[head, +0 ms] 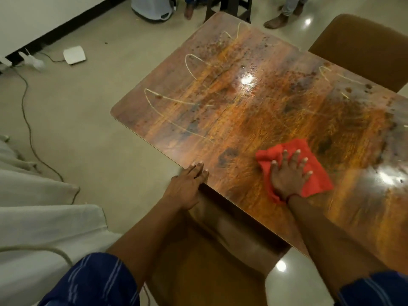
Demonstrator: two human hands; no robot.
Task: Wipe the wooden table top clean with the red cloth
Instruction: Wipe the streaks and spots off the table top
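Observation:
The wooden table top (220,111) fills the middle and right of the head view, glossy and covered with orange-brown smears, dark spots and pale thin squiggly lines. The red cloth (318,180) lies crumpled near the table's near edge. My right hand (287,173) presses flat on the cloth with fingers spread. My left hand (187,184) rests on the table's near edge to the left of the cloth, fingers together over the rim, holding nothing loose.
A brown chair (220,261) stands tucked under the near edge below my arms, another brown chair (364,45) at the far right. White fabric (44,217) lies at left. A cable and white device (74,55) lie on the floor. People's feet (276,21) show beyond the table.

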